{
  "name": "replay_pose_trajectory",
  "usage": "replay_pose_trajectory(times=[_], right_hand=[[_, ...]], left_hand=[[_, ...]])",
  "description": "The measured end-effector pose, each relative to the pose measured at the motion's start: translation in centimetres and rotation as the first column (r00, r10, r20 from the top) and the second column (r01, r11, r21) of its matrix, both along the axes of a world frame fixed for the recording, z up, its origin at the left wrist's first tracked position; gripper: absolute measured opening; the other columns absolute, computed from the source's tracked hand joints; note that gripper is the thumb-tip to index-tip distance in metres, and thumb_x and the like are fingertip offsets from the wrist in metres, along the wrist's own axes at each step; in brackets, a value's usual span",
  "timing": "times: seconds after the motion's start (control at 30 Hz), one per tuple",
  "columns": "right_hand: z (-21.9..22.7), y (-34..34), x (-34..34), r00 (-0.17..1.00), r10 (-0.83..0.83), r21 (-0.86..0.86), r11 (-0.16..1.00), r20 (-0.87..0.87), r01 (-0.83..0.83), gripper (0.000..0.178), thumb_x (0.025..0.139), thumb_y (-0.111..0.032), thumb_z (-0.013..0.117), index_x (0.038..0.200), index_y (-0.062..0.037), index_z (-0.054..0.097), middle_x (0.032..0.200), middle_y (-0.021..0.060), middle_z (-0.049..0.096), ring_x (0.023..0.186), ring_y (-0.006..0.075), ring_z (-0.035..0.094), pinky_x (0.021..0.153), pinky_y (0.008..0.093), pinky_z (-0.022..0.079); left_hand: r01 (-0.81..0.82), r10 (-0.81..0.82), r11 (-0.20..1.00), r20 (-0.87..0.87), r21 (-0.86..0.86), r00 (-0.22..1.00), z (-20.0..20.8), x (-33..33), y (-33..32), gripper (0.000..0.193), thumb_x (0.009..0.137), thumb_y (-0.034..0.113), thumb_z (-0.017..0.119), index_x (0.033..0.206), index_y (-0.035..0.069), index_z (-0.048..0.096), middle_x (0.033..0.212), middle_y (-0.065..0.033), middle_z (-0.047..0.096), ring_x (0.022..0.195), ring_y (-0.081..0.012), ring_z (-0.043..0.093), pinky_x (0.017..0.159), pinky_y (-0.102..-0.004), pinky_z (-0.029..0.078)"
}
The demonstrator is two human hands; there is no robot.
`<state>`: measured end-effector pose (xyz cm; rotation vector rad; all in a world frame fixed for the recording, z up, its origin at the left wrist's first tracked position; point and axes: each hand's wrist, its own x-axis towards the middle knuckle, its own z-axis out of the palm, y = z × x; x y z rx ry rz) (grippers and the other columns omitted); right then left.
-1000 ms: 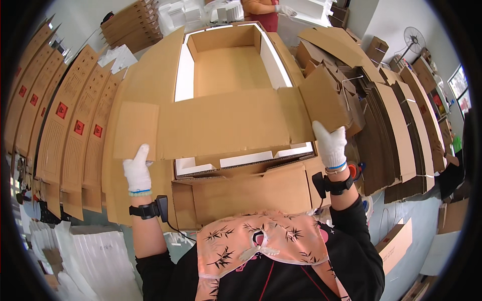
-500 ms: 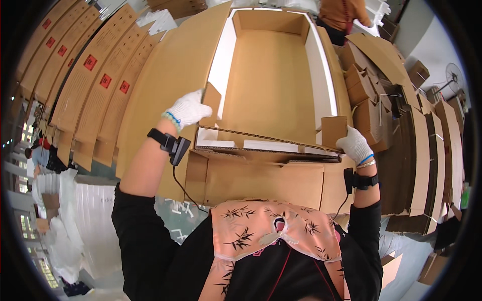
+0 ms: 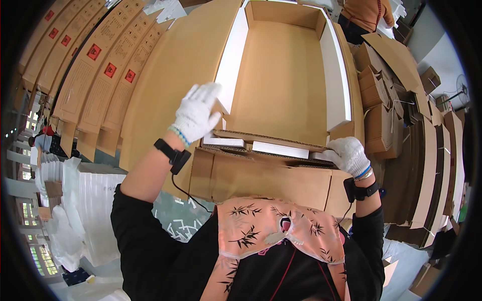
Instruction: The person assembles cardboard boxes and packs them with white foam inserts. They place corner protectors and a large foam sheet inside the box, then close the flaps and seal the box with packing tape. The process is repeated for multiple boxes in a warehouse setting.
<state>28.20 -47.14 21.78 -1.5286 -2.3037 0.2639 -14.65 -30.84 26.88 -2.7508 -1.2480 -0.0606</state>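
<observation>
A long open cardboard box (image 3: pixel 286 85) lies in front of me, with a white foam strip (image 3: pixel 232 65) along its left wall and another foam strip (image 3: pixel 337 75) along its right. Short white foam blocks (image 3: pixel 280 149) sit along the near end beside a cardboard panel (image 3: pixel 271 139). My left hand (image 3: pixel 197 111), in a white knit glove, is open with fingers stretched over the near left corner, by the foam strip's end. At the near right corner my gloved right hand (image 3: pixel 347 154) curls its fingers over the panel's end; its fingertips are partly hidden.
Several large printed cartons (image 3: pixel 95 75) stand in a row on the left. Folded cardboard boxes (image 3: pixel 376 110) and flat sheets (image 3: pixel 414 165) are stacked at right. Wrapped white foam (image 3: pixel 98 205) stands lower left, and foam scraps (image 3: pixel 183 223) litter the floor. Another person (image 3: pixel 369 17) is at the far right.
My left hand has let go of the panel's left flap and spread its fingers. The panel's end flaps no longer stand up at the corners. The whole view has shifted slightly.
</observation>
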Motion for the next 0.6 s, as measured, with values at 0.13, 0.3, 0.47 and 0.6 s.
replay_pose_trajectory(times=[0.13,0.3,0.47,0.6], right_hand=[[-2.3,0.3,-0.3,0.998,0.049,-0.06,0.997,0.034,-0.047,0.029,0.089,-0.035,0.064,0.077,-0.0079,0.068,0.071,0.0144,0.066,0.07,0.0362,0.065,0.064,0.0469,0.051],[-3.9,0.3,-1.0,0.995,0.096,0.167,0.981,0.037,-0.101,0.025,0.092,-0.028,0.059,0.076,-0.0114,0.068,0.07,0.0095,0.065,0.068,0.0313,0.065,0.062,0.0448,0.05],[-4.3,0.7,-0.5,0.971,0.144,0.158,0.972,0.188,-0.175,0.017,0.09,-0.026,0.06,0.083,-0.0126,0.068,0.074,0.0066,0.066,0.07,0.029,0.066,0.061,0.0436,0.051],[-4.7,1.3,-0.6,0.962,0.199,0.281,0.928,0.186,-0.247,0.015,0.087,-0.026,0.062,0.086,-0.0126,0.068,0.075,0.0073,0.067,0.071,0.0288,0.067,0.061,0.0432,0.052]], left_hand=[[0.272,-0.395,0.892,-0.334,-0.36,0.856,1.2,0.3,-3.1,0.068,0.082,0.059,0.066,0.12,0.002,0.068,0.128,-0.0134,0.065,0.137,-0.0313,0.045,0.124,-0.0542,0.017],[0.282,-0.424,0.903,-0.576,-0.323,0.699,-3.1,1.2,-2.5,0.063,0.081,0.063,0.065,0.1,0.003,0.074,0.104,-0.0102,0.072,0.117,-0.0262,0.059,0.122,-0.045,0.021],[0.181,-0.426,0.887,-0.604,-0.424,0.674,-3.7,2.0,-2.0,0.056,0.081,0.06,0.066,0.091,0.006,0.076,0.09,-0.0092,0.074,0.098,-0.0222,0.068,0.116,-0.0359,0.031],[0.168,-0.4,0.897,-0.586,-0.409,0.705,-4.3,1.8,-1.9,0.054,0.079,0.059,0.068,0.09,0.007,0.076,0.089,-0.0097,0.074,0.098,-0.023,0.068,0.114,-0.036,0.034]])
